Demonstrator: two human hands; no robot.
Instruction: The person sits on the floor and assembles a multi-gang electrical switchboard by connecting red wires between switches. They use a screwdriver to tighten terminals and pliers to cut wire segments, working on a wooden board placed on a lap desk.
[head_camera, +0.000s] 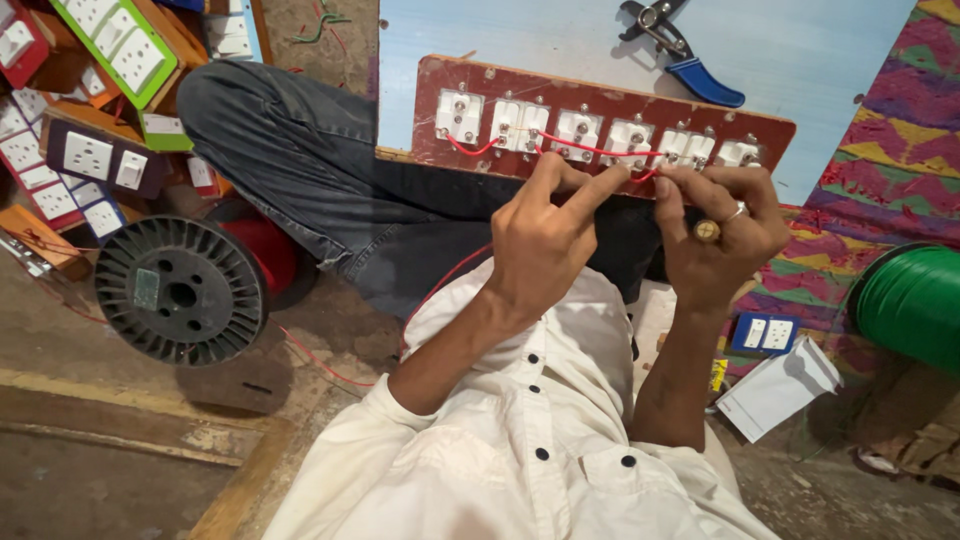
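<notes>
A long reddish-brown wooden board (600, 85) carrying a row of white switch and socket backs was held across the lap, on dark jeans (300, 170). A thin red wire (590, 150) was looped from terminal to terminal along the row. The left hand (540, 250) was set at the near edge of the board, its thumb and forefinger pinched narrowly on the red wire near the middle. The right hand (715, 240), with a round ring on one finger, was placed just to the right, its fingertips closed on the same wire below the right-hand sockets. Blue-handled pliers (680, 50) were laid on the pale blue surface beyond the board. A black plastic spool (180, 290) wound with red wire was seen at the left, and a green spool (915, 305) at the right.
</notes>
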